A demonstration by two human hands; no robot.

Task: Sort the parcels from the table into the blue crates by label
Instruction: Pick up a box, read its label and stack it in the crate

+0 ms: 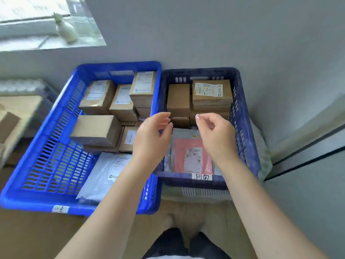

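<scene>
**Both your hands hang empty over the dark crate**

You are looking down at two crates on the floor against a grey wall [205,34]. The bright blue crate [46,165] sits to your left, touching the dark blue crate [244,128] on its right side. Each has a handwritten tag on its near rim; the writing on the left one is too blurred to read.

In the bright blue crate, cardboard boxes [97,96] are stacked toward the far end, one plain box [95,128] lies tilted across the middle, and a white mailer bag [104,172] lies flat at the near end. In the dark blue crate, more cardboard boxes [211,94] fill the far half, stacked in layers, and a pink-faced mailer [192,156] with a white label lies flat in the near half, directly beneath your hands.

To the far left, a blurred pile of cardboard parcels [16,113] sits well apart from the crates. A pale green bottle [66,28] stands on the window ledge above.

Your left hand [151,139] hovers above the shared rim of the two crates, fingers loosely curled, holding nothing. Your right hand [214,135] hovers over the dark crate, thumb and forefinger near each other, other fingers loosely bent, also holding nothing. Your forearms cross the near rims of both crates and hide part of the mailers.
</scene>
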